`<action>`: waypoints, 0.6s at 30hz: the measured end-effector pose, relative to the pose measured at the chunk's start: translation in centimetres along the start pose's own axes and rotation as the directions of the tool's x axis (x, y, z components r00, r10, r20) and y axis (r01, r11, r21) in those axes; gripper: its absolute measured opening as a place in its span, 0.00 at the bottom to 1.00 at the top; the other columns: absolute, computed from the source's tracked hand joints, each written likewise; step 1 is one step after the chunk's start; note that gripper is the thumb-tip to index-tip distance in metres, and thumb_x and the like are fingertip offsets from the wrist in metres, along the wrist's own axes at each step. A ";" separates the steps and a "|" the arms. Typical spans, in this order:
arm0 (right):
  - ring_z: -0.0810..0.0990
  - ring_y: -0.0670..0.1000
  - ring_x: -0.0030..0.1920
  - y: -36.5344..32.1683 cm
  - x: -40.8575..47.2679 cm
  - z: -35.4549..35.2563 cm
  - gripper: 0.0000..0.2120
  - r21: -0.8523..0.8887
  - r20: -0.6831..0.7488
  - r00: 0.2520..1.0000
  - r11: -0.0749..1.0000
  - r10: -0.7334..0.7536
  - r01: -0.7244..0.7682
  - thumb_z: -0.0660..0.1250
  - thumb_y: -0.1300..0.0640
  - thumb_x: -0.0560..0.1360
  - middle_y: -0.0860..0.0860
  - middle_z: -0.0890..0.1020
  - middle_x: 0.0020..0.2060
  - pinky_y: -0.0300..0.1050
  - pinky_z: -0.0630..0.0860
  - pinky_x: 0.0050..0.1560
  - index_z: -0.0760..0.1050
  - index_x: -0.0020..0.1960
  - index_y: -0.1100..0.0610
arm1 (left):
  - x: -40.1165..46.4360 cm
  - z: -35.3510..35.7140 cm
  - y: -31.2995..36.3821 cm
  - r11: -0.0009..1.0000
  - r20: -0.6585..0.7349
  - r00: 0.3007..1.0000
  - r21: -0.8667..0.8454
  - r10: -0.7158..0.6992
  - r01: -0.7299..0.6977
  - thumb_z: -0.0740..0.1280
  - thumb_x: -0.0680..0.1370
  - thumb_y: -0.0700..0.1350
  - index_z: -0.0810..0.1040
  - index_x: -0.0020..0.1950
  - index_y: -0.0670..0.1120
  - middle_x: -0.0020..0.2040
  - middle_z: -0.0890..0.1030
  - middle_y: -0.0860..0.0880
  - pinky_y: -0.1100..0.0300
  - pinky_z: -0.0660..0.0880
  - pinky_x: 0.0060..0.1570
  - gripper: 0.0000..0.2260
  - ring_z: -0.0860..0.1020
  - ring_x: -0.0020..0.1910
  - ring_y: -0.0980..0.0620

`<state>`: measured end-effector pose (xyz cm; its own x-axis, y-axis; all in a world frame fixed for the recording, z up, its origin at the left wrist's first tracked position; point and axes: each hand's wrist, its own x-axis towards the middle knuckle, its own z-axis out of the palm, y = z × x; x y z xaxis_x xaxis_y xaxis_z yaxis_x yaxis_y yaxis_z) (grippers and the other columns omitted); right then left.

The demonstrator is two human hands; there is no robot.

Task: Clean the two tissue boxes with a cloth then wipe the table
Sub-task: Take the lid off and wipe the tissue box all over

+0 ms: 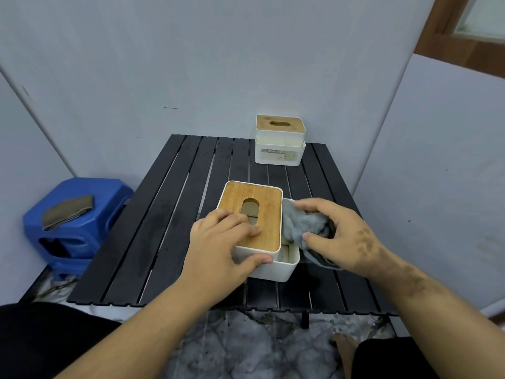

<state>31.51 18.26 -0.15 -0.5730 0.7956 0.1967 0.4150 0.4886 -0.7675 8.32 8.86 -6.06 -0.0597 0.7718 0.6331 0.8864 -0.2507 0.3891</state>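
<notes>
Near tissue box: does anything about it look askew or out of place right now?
Yes. The near tissue box's bamboo lid sits shifted left, leaving the white base open along its right side. The left hand holds the lid; the right hand presses the grey cloth into that gap.

Pale grey-blue walls (pixel 136 64) meeting in a corner, scuffed and evenly lit. Brown wooden window frame (pixel 442 31) at upper right. Marbled grey floor (pixel 246 348) below — stained. At left, stacked blue plastic stools (pixel 90 231) with a folded brownish cloth (pixel 67 212) on top.
</notes>
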 end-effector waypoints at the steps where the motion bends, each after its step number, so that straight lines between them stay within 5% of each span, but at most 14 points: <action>1: 0.77 0.36 0.59 0.1 -0.1 0.3 0.24 -0.021 -0.023 1.000 1.000 0.018 -0.019 0.73 0.63 0.71 0.37 0.79 0.56 0.24 0.71 0.55 0.77 0.62 0.43 | 0.0 0.0 0.0 1.000 0.000 1.000 0.003 -0.001 0.001 0.68 0.71 0.71 0.85 0.52 0.54 0.53 0.82 0.61 0.50 0.69 0.56 0.24 0.72 0.64 0.54; 4: 0.75 0.37 0.59 0.4 -0.1 1.0 0.21 -0.076 -0.004 0.999 0.996 0.045 -0.045 0.76 0.56 0.71 0.40 0.76 0.57 0.27 0.70 0.57 0.77 0.61 0.43 | 0.1 0.0 0.1 1.000 -0.003 1.000 0.011 0.001 -0.001 0.68 0.71 0.71 0.86 0.52 0.54 0.54 0.83 0.60 0.49 0.70 0.56 0.24 0.73 0.63 0.54; 6: 0.76 0.38 0.57 -0.3 0.1 0.1 0.21 -0.131 0.046 0.998 0.991 0.044 -0.037 0.75 0.59 0.69 0.40 0.76 0.55 0.31 0.71 0.57 0.79 0.59 0.44 | 0.1 0.0 0.2 1.000 -0.001 1.000 0.008 -0.003 0.003 0.68 0.71 0.71 0.86 0.52 0.54 0.54 0.83 0.60 0.49 0.70 0.56 0.24 0.73 0.64 0.54; 12: 0.79 0.47 0.39 -5.3 1.8 -2.4 0.23 -0.307 0.330 0.918 0.945 0.220 -0.116 0.76 0.60 0.64 0.49 0.80 0.44 0.49 0.79 0.40 0.73 0.55 0.45 | 0.0 -0.1 0.0 1.000 0.016 1.000 0.006 -0.013 0.013 0.69 0.71 0.71 0.85 0.53 0.55 0.54 0.82 0.61 0.47 0.71 0.56 0.23 0.73 0.63 0.53; 18: 0.78 0.50 0.42 -5.3 4.7 -1.9 0.21 -0.443 0.212 0.919 0.871 0.333 -0.213 0.75 0.59 0.64 0.50 0.78 0.45 0.44 0.75 0.36 0.70 0.52 0.51 | 0.0 -0.1 0.1 0.999 0.001 1.000 -0.038 -0.022 0.022 0.70 0.70 0.70 0.86 0.52 0.54 0.53 0.83 0.62 0.45 0.71 0.57 0.23 0.74 0.63 0.52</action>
<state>27.99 20.10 6.04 -0.5386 0.8175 -0.2042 0.7966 0.4150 -0.4397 8.40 8.78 -5.93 -0.0789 0.7775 0.6240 0.8670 -0.2555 0.4279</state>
